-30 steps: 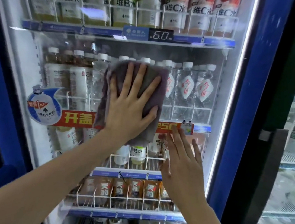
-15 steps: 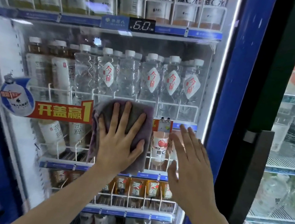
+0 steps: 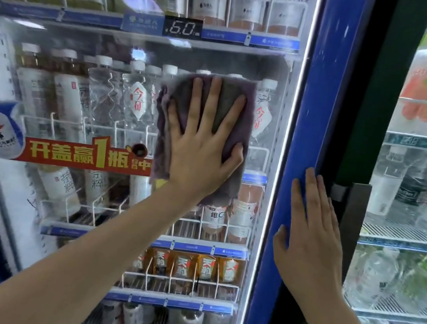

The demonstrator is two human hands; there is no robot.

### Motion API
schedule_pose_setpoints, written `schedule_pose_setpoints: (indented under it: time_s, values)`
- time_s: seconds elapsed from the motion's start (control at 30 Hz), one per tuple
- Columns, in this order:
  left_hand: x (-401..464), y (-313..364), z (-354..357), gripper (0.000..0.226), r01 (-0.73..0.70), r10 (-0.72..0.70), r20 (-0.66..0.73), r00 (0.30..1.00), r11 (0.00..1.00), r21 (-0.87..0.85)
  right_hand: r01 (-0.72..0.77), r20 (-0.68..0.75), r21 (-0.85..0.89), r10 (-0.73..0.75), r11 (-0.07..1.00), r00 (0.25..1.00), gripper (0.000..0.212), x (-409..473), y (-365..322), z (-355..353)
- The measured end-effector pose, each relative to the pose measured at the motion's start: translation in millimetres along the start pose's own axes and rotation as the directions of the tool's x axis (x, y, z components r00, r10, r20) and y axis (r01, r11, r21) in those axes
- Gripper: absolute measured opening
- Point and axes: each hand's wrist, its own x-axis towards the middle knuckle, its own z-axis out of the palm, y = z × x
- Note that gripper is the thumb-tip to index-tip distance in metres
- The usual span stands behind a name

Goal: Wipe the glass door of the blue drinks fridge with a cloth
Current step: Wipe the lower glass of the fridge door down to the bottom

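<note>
The glass door of the blue drinks fridge fills the left and middle of the head view. A purple-grey cloth lies flat on the glass near the door's right side, over the water bottles. My left hand presses it with straight, spread fingers. My right hand rests flat, fingers straight, on the door's blue right frame, below the cloth's level.
Behind the glass, shelves hold bottled drinks, with a red promotional sticker on the door and a temperature display above. A dark post and a second glass-door fridge stand to the right.
My left hand has slid the cloth up and to the right across the glass. My right hand has moved from the glass onto the blue right frame.
</note>
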Motion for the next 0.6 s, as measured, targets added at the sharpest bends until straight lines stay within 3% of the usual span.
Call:
schedule_pose_setpoints:
  time_s: [0.23, 0.33, 0.6]
  values:
    - [-93.1, 27.3, 28.5, 0.076, -0.097, 0.103, 0.119, 0.988, 0.994, -0.056, 0.024, 0.059, -0.002, -0.024, 1.000, 0.998, 0.095, -3.3, 7.4, 1.0]
    - [-122.8, 34.2, 34.7, 0.074, -0.079, 0.083, 0.154, 0.985, 0.996, -0.028, 0.029, 0.059, 0.020, -0.030, 0.999, 0.998, 0.095, -2.5, 9.4, -0.4]
    - [-63.6, 46.2, 21.6, 0.073, -0.089, 0.097, 0.109, 0.989, 0.993, -0.081, 0.033, 0.052, 0.106, -0.039, 0.994, 0.998, 0.089, -2.3, 11.5, -4.1]
